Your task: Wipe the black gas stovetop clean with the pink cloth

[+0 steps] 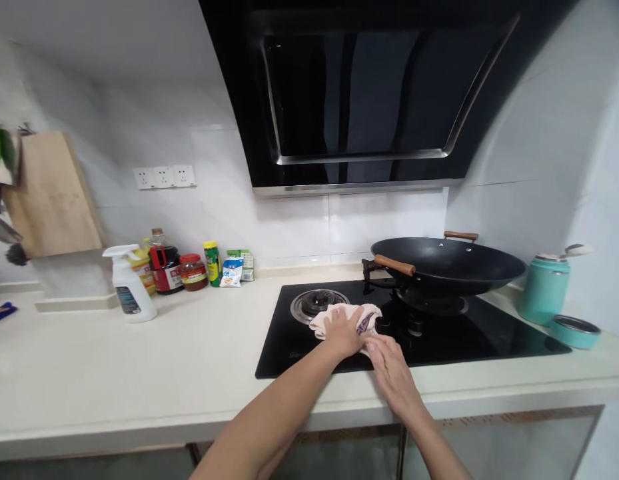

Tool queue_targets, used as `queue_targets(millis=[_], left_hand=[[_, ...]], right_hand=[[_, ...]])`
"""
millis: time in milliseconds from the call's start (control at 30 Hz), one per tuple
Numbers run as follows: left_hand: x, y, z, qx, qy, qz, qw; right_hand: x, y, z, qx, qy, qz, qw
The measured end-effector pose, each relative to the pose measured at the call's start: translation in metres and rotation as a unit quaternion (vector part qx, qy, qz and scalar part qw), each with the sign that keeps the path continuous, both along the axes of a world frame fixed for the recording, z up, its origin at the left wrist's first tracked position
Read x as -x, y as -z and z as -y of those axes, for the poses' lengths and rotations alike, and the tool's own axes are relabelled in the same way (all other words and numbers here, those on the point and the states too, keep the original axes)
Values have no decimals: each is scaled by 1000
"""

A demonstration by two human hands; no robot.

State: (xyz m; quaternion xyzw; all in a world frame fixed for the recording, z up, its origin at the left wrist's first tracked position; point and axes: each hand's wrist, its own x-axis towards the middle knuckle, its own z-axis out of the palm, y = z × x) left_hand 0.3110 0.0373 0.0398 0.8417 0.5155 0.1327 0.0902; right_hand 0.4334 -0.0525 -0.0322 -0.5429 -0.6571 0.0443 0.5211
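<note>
Pale cloth (372,315) pressed to the glass cooktop (289,345) under the hands

The cloth is laid in a bunched heap on the left half of the cooktop, its far edge brought up to the near rim of the left burner (318,301). By its look, very little weight is to be expected; it is judged soft, limp and unbreakable, likely to be slid easily over the smooth glass. Whether it is damp cannot be made out. It is best held down at the bunched middle under a flat palm, or pinched by the loose corner at its right.

The left hand (343,331) is laid palm down on the cloth, its fingers spread across the folds. The right hand (389,367) is held almost straight, fingers together, the tips brought to the cloth's near edge beside the left hand. Whether any fabric is pinched there cannot be seen.
</note>
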Motion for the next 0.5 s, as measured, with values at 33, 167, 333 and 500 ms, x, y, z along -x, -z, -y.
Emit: queue_targets(millis=[33,167,333,500], left_hand=[[-3,2,0,-10,2,3,1000],[15,6,18,-48,35,16,998],[81,11,57,-66,96,26,993],[158,12,71,-32,56,42,997]], right_hand=[[0,0,0,-1,-3,11,1000],[2,-1,4,-1,-4,20,1000],[-1,-3,4,13,-6,-8,1000],[-3,-3,6,32,-14,20,999]])
